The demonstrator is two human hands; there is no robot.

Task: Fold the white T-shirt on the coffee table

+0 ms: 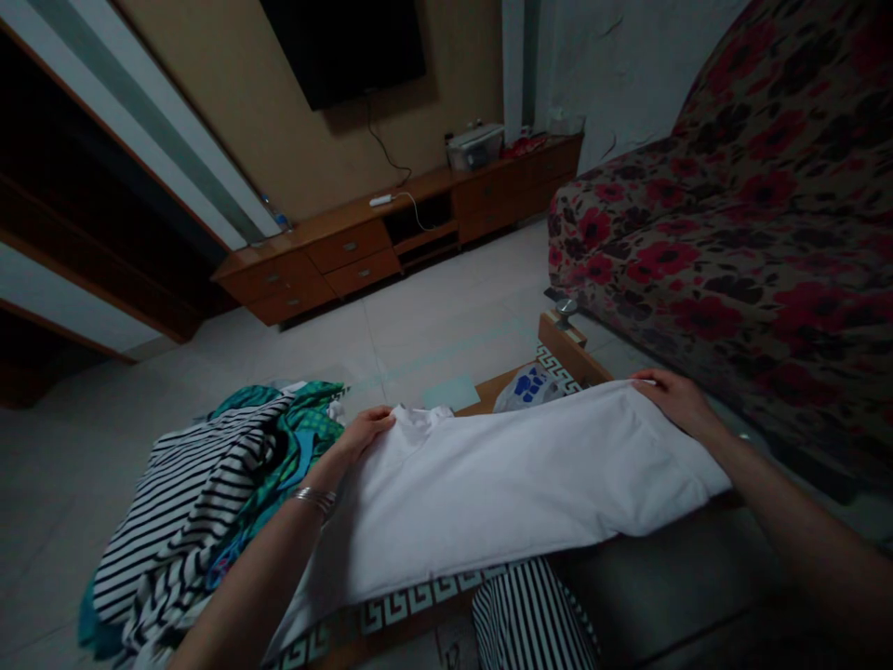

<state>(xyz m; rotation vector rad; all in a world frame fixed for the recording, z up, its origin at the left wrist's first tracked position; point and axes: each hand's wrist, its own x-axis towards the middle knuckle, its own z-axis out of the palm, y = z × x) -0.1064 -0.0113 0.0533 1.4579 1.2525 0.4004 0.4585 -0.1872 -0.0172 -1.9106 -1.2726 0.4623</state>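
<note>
The left hand [361, 435] holds the collar end of a white T-shirt [488, 493]; the right hand [675, 402] holds its other end; striped and green clothes [195, 507] lie just beside the left hand.

Floral sofa [698, 233] blocks R side, striped clothes pile [188, 502] blocks L; tile floor [446, 316] ahead.

Low wooden table [565, 346]: white T-shirt [488, 493], striped clothes [188, 502] on top.

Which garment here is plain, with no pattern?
The white shirt, spread between the left hand and right hand; the others heaped beside it are a black-and-white striped garment and a teal patterned garment.
</note>
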